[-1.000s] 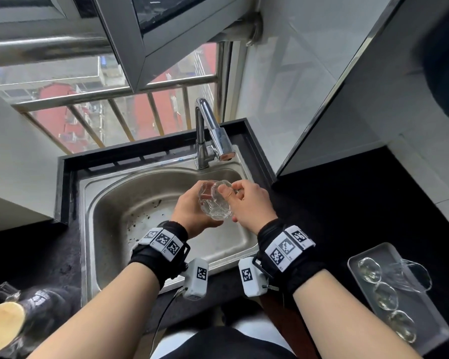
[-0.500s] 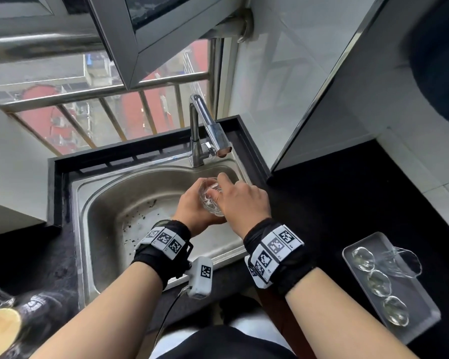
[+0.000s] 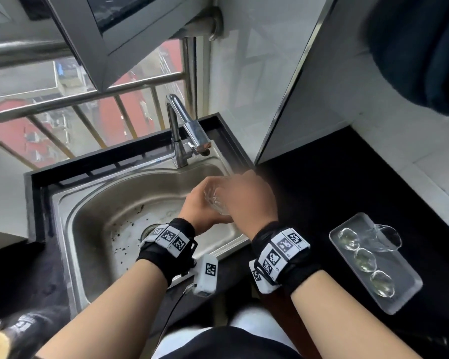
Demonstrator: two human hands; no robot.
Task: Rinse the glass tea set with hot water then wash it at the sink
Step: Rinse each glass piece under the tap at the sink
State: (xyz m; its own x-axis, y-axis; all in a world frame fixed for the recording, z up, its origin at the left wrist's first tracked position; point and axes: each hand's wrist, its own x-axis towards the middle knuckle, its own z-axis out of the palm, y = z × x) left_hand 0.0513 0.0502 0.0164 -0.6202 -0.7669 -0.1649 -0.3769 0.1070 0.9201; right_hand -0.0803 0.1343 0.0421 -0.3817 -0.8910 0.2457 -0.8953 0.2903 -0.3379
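Grips | left hand (image 3: 200, 212) cradles glass cup (image 3: 214, 203) | right hand (image 3: 249, 200) now curls over it, hiding more

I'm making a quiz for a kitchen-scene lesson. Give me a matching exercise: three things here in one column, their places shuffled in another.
1 glass cup
2 clear tray
3 faucet

A at the back rim of the sink
B held by the left hand and right hand
C on the black counter, right of the sink

Pairs: 1-B, 2-C, 3-A
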